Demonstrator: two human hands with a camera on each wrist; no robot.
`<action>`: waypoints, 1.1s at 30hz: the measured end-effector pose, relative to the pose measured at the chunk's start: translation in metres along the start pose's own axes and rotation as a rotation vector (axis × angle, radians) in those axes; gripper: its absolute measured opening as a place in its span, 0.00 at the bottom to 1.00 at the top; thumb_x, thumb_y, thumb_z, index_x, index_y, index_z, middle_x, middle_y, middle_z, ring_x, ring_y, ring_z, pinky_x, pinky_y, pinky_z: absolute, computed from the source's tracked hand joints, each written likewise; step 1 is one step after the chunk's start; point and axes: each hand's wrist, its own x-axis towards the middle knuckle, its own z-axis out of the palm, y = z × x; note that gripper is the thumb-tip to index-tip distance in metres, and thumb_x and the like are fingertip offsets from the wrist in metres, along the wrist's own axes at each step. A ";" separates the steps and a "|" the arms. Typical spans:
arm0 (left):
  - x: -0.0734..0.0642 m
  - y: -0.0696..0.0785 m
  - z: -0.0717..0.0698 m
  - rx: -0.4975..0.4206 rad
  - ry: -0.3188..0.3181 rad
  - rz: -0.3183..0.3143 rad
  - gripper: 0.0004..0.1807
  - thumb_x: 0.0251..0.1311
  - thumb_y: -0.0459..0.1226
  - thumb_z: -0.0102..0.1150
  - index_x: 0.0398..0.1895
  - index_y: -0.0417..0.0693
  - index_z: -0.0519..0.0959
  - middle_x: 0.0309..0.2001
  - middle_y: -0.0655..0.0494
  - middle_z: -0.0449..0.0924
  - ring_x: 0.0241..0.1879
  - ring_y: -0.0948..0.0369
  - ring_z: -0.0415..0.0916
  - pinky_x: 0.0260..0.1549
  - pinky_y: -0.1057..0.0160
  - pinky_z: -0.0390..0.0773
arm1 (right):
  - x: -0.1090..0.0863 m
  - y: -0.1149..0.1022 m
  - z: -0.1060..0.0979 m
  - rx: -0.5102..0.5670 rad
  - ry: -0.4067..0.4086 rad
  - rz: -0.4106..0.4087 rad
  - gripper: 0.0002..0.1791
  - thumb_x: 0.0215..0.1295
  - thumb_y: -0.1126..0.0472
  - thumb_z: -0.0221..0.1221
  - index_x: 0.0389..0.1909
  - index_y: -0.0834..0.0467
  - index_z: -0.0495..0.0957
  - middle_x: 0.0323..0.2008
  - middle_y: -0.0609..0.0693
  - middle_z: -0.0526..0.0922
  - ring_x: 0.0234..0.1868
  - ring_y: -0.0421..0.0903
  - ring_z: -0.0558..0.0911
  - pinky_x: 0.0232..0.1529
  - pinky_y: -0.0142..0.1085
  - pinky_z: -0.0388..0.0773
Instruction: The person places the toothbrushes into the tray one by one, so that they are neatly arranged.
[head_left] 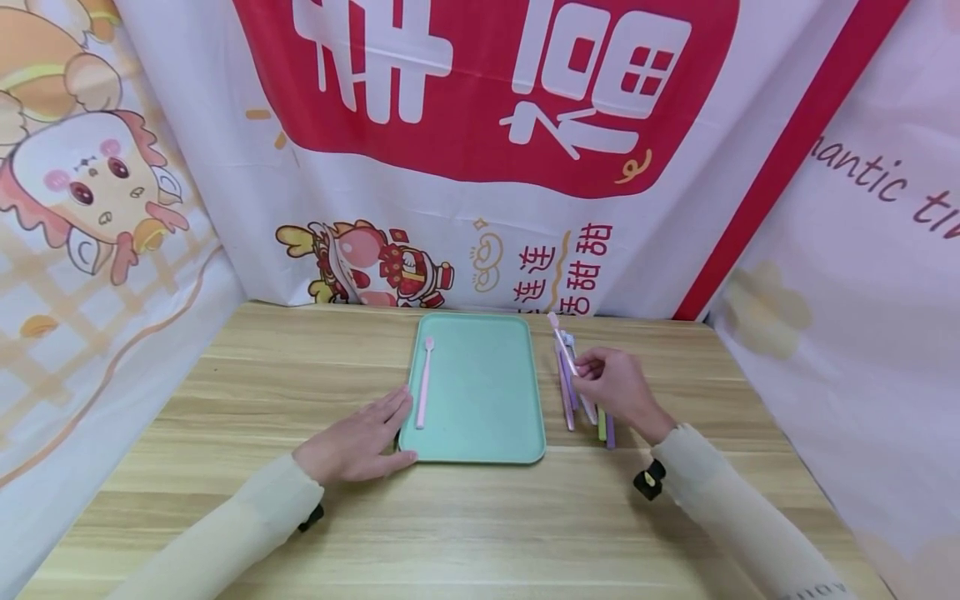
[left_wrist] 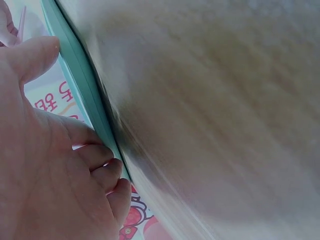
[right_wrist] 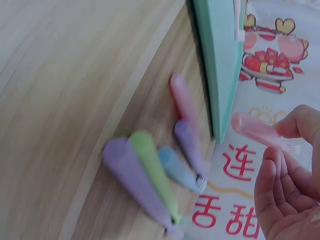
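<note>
A pink toothbrush (head_left: 425,385) lies along the left side of a mint-green tray (head_left: 480,454). My left hand (head_left: 362,439) rests against the tray's left edge, fingers and thumb touching the rim. Over the table to the tray's right, my right hand (head_left: 617,390) pinches another pink toothbrush (right_wrist: 252,131) between thumb and fingers, raised off the table. Beneath that hand lie several more toothbrushes: a pink one (right_wrist: 183,97), a purple one (right_wrist: 189,145), a light blue one (right_wrist: 177,167), a green one (right_wrist: 150,167) and a lilac one (right_wrist: 132,175).
The wood-grain table (head_left: 465,533) carries the tray and brushes. A white printed cloth (head_left: 465,208) with red lettering hangs at the table's back edge. Patterned cloths hang on the left side (head_left: 112,333) and right side (head_left: 847,333).
</note>
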 end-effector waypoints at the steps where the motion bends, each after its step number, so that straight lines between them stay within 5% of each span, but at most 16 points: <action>1: 0.000 0.000 0.000 -0.001 0.001 -0.001 0.50 0.77 0.61 0.50 0.84 0.33 0.50 0.86 0.37 0.43 0.85 0.41 0.45 0.82 0.39 0.57 | 0.000 -0.003 0.002 0.007 -0.001 -0.009 0.10 0.61 0.66 0.71 0.43 0.61 0.87 0.37 0.54 0.89 0.35 0.45 0.86 0.34 0.28 0.87; 9: 0.001 0.002 -0.002 -0.003 -0.011 -0.008 0.50 0.76 0.61 0.50 0.84 0.34 0.50 0.86 0.38 0.43 0.85 0.41 0.45 0.82 0.39 0.56 | 0.003 -0.018 0.021 0.061 -0.020 -0.107 0.08 0.60 0.68 0.71 0.40 0.64 0.86 0.34 0.55 0.90 0.33 0.43 0.86 0.33 0.27 0.86; 33: 0.000 0.002 -0.001 0.009 -0.002 -0.001 0.50 0.77 0.62 0.49 0.84 0.32 0.50 0.86 0.36 0.43 0.85 0.40 0.46 0.81 0.37 0.56 | 0.008 -0.069 0.092 0.141 -0.070 -0.116 0.07 0.58 0.69 0.71 0.38 0.62 0.87 0.32 0.50 0.89 0.31 0.38 0.85 0.32 0.27 0.86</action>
